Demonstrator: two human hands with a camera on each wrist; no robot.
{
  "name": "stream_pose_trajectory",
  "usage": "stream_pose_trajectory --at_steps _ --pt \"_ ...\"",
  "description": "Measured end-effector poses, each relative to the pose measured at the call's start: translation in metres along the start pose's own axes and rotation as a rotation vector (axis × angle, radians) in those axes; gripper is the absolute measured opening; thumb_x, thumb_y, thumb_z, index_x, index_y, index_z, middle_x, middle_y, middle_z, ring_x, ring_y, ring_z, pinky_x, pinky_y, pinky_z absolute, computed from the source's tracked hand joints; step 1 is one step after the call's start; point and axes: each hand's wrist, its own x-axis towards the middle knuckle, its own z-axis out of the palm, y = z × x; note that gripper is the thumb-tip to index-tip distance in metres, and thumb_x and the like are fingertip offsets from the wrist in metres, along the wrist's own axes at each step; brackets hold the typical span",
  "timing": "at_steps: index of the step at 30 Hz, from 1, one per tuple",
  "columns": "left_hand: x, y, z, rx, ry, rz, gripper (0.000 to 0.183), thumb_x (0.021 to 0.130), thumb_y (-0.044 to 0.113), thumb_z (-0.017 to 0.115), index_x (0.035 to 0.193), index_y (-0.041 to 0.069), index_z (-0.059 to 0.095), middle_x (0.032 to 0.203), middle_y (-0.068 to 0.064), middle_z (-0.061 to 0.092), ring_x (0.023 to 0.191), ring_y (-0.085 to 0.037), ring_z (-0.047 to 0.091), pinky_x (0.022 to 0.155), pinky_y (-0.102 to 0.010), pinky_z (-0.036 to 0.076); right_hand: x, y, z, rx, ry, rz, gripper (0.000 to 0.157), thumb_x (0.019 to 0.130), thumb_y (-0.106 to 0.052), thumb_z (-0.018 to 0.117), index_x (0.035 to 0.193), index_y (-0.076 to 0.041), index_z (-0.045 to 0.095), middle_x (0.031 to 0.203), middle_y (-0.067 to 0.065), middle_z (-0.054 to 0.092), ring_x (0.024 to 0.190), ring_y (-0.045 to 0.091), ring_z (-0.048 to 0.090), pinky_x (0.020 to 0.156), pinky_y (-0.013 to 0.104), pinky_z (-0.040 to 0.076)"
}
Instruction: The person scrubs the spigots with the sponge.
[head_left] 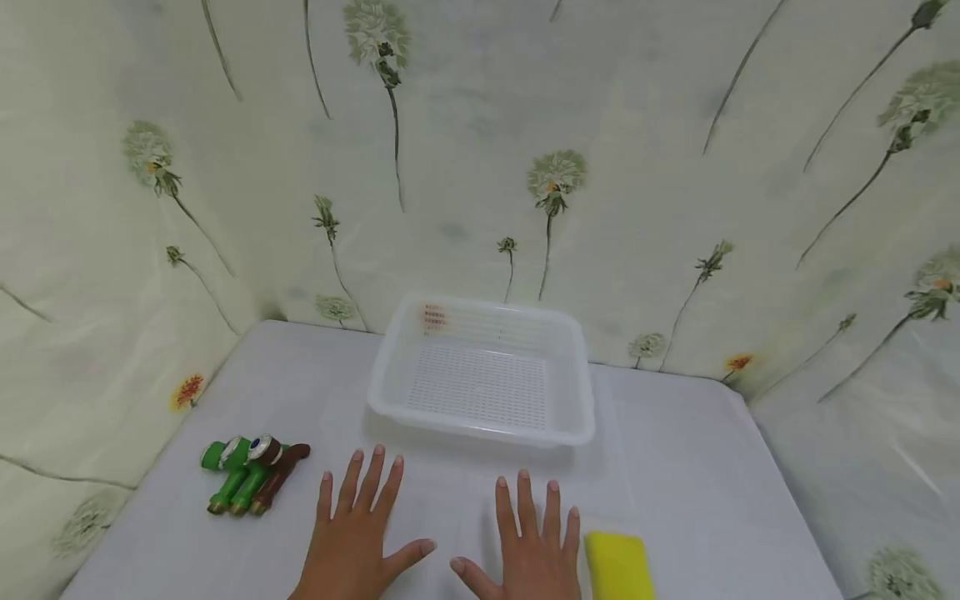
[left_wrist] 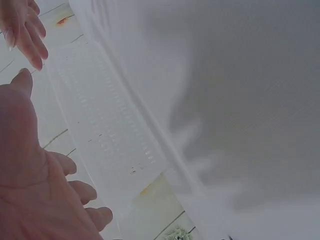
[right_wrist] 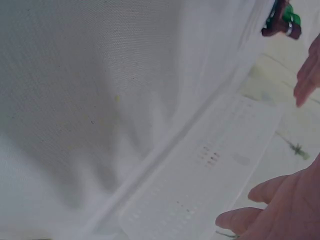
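My left hand is held palm down with its fingers spread, above the near part of the white table. Beside it, thumb toward thumb, my right hand has its fingers spread too. Neither holds anything. Beyond the fingertips stands a white plastic basket with slotted walls and floor. Left of the left hand lie several small pipe-like pieces with round silvery-banded ends, green ones and a dark brown one. A flat yellow block lies just right of the right hand, partly cut off by the frame's bottom.
The table has a white cover and ends at the back near a hanging cloth printed with dandelions. This cloth also encloses the left and right sides. The basket sits close to the back edge.
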Motion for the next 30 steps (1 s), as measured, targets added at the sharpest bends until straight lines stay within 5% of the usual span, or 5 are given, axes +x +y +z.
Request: stream_pose_trajectory --at_steps 8,15,25,30 --pt "-0.003 -0.007 0.004 -0.011 0.019 -0.011 0.104 0.072 0.086 0.047 0.153 0.024 0.029 0.161 -0.003 0.011 0.146 -0.033 0.003 0.113 -0.058 -0.007 -0.003 0.008 -0.002 0.007 -0.033 0.014 0.105 0.071 -0.092 0.028 0.154 -0.028 0.021 0.162 0.002 0.011 0.143 0.042 0.01 0.109 0.067 0.007" --pt "-0.004 -0.012 0.011 0.017 0.063 0.003 0.105 0.069 0.086 0.049 0.151 0.022 0.035 0.16 -0.007 0.016 0.146 -0.034 0.003 0.113 -0.059 -0.001 -0.01 0.022 -0.001 -0.04 0.005 0.041 0.106 0.07 -0.093 0.027 0.153 -0.027 0.027 0.161 0.003 0.012 0.142 0.041 0.014 0.11 0.066 0.007" --pt "0.0 -0.03 0.006 0.109 0.003 -0.05 0.106 0.071 0.079 0.059 0.151 0.016 0.032 0.16 -0.014 0.012 0.145 -0.039 -0.004 0.111 -0.059 -0.011 -0.012 0.038 0.002 -0.046 0.021 0.072 0.105 0.072 -0.092 0.028 0.149 -0.022 0.035 0.16 0.007 0.016 0.139 0.044 0.019 0.106 0.069 0.015" --pt "0.002 -0.058 0.005 0.12 0.055 -0.086 0.105 0.071 0.071 0.066 0.15 0.01 0.033 0.159 -0.02 0.011 0.144 -0.041 -0.001 0.111 -0.061 -0.007 -0.012 0.05 0.007 -0.1 0.034 0.095 0.098 0.074 -0.083 0.05 0.146 -0.019 0.041 0.156 0.013 0.025 0.135 0.046 0.024 0.102 0.072 0.019"
